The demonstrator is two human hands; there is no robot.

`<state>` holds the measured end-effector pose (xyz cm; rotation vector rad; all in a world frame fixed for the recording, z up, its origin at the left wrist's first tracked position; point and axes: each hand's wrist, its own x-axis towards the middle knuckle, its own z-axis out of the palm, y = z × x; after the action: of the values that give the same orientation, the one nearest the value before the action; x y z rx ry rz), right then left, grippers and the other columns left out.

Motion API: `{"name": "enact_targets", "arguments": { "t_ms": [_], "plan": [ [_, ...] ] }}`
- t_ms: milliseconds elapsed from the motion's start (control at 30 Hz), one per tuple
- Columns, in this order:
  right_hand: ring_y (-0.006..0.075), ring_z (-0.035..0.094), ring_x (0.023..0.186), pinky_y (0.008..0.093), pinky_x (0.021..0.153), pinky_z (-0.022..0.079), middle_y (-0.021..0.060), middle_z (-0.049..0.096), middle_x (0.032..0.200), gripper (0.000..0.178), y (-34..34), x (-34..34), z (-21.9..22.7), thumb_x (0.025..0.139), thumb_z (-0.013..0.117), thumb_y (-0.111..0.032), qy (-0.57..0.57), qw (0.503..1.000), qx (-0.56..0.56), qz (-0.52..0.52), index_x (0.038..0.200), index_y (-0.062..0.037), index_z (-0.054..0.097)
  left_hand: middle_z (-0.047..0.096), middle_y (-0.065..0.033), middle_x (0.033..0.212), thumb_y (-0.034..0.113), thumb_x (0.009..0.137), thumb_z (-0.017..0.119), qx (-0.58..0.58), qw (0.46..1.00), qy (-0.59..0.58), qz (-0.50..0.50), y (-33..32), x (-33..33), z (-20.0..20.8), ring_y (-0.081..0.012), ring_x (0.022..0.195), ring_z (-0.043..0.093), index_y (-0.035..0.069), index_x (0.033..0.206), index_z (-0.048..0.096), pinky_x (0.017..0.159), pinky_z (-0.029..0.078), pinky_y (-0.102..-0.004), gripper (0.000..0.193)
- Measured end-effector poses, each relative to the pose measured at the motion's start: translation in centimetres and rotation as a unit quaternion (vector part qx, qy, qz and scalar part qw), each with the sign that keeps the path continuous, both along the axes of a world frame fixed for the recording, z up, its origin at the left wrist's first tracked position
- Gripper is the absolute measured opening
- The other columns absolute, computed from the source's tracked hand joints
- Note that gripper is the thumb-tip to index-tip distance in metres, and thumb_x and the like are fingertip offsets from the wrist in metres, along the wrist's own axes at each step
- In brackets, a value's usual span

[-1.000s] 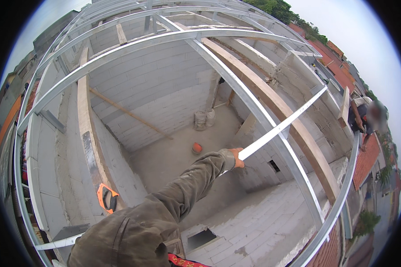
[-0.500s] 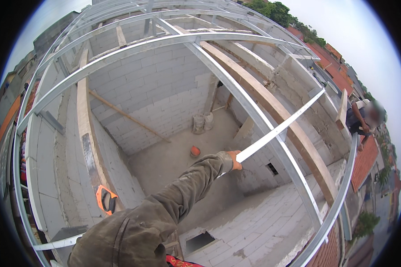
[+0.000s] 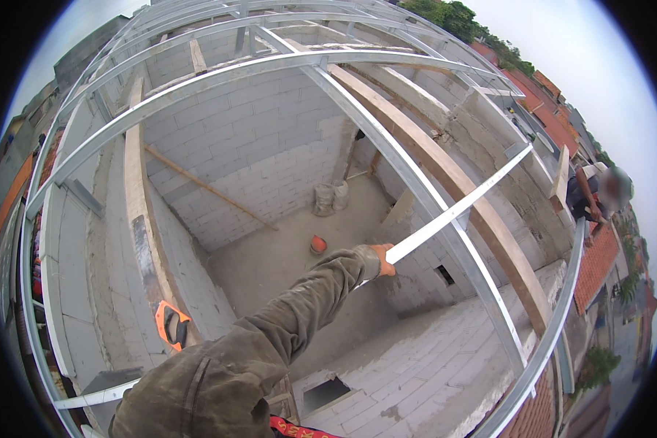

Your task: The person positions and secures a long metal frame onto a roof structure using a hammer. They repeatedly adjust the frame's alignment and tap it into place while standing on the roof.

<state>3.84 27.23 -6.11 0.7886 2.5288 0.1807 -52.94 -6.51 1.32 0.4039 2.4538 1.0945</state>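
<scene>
My left arm, in a dark olive sleeve, reaches from the lower left across the room below. My left hand (image 3: pixel 383 260) is closed round a silvery metal batten (image 3: pixel 432 228). The batten slants up to the right, crossing over a sloping metal rafter (image 3: pixel 405 169) and above a long wooden beam (image 3: pixel 500 244). My forearm hides part of it; a metal length (image 3: pixel 98 398) in line with it shows at the lower left. My right hand is out of the picture. An orange-handled saw (image 3: pixel 172 325) rests on the left wooden beam (image 3: pixel 137 182), beside my sleeve.
Grey block walls (image 3: pixel 248 131) enclose a deep room with a concrete floor (image 3: pixel 270 255). An orange bucket-like object (image 3: pixel 318 244) and pale sacks (image 3: pixel 331 198) stand down there. A curved-looking metal member (image 3: pixel 555 332) runs along the right. Another person (image 3: pixel 590 191) works at the far right.
My left hand keeps its grip on the batten, and the batten stays in place. The view has shifted very slightly. The person at the right has moved their hands a little.
</scene>
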Motion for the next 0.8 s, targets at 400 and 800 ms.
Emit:
{"name": "enact_targets", "arguments": {
  "t_ms": [400,800],
  "plan": [
    [0.0386,0.064,0.103,0.0487,0.084,0.052,0.0212,0.066,0.116,0.069,1.0,-0.5,-1.0,0.090,0.055,-0.062,0.003,1.000,0.006,0.010,0.130,-0.0062,0.059,0.065,-0.0167,0.122,0.035,0.072,0.071,-0.010,1.000,0.002,0.015,0.0,0.1,-0.8,-0.0328,0.112,0.062,0.012,0.144,0.044,0.096,0.048,-0.0395,0.081],
    [0.0387,0.064,0.103,0.0487,0.084,0.052,0.0214,0.066,0.116,0.069,-9.3,20.7,5.0,0.090,0.055,-0.062,-0.013,0.951,0.090,-0.296,0.130,-0.0060,0.059,0.063,-0.0188,0.125,0.038,0.070,0.076,-0.011,0.999,-0.032,-0.013,0.6,-1.0,-0.3,-0.0314,0.111,0.063,0.007,0.144,0.045,0.094,0.048,-0.0388,0.085]
  ]
}}
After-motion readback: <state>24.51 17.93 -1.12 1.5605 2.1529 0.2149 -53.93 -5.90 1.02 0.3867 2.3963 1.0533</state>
